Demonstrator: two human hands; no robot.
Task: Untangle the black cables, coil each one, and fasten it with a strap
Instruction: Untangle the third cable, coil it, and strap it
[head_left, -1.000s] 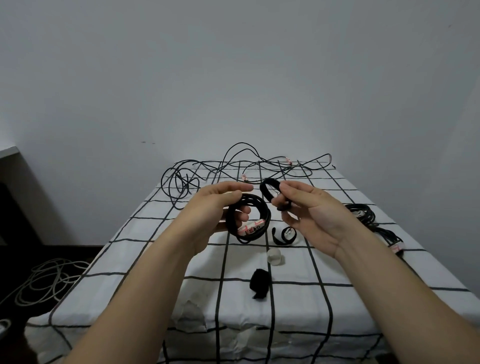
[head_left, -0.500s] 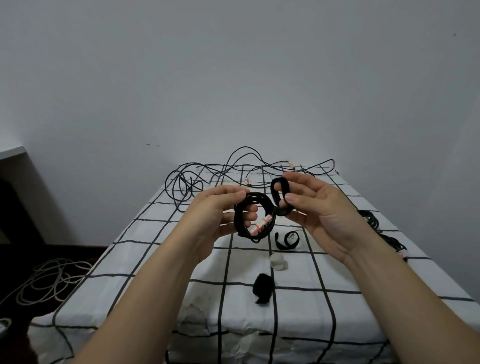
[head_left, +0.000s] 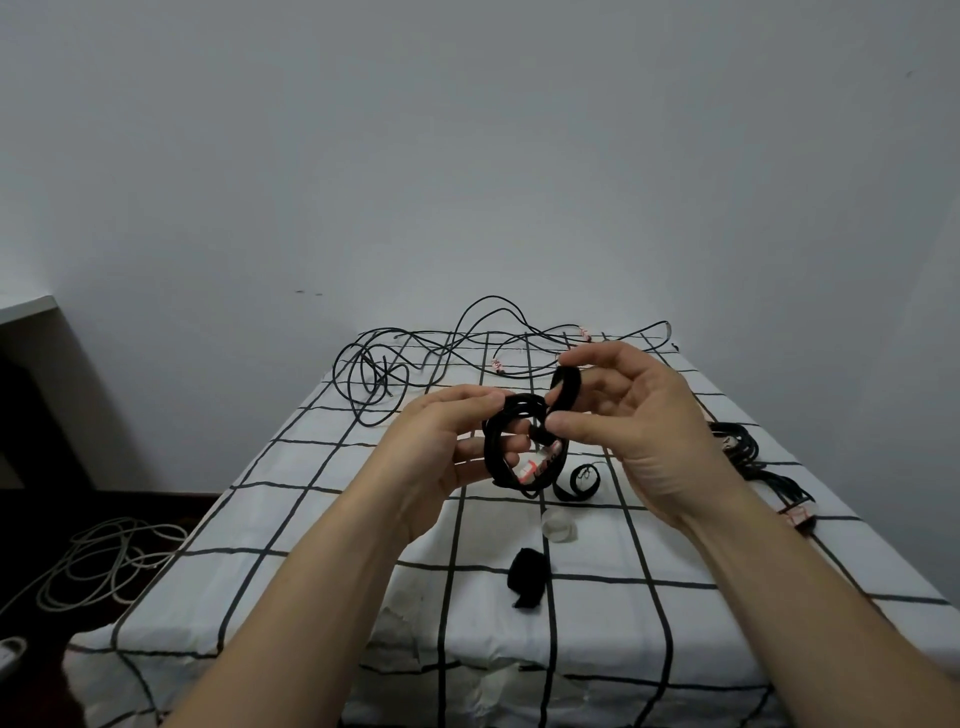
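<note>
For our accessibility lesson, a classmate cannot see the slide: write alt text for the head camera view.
A person's left hand holds a small coil of black cable while the right hand pinches a black strap looped beside it, above a table covered in white cloth with black grid lines. Loose tangled black cables lie at the far edge.

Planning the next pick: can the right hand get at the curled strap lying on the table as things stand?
Likely yes on path: the curled strap lies uncovered close to the right hand. But its fingers pinch a second strap against the coil, so not until freed.
</note>
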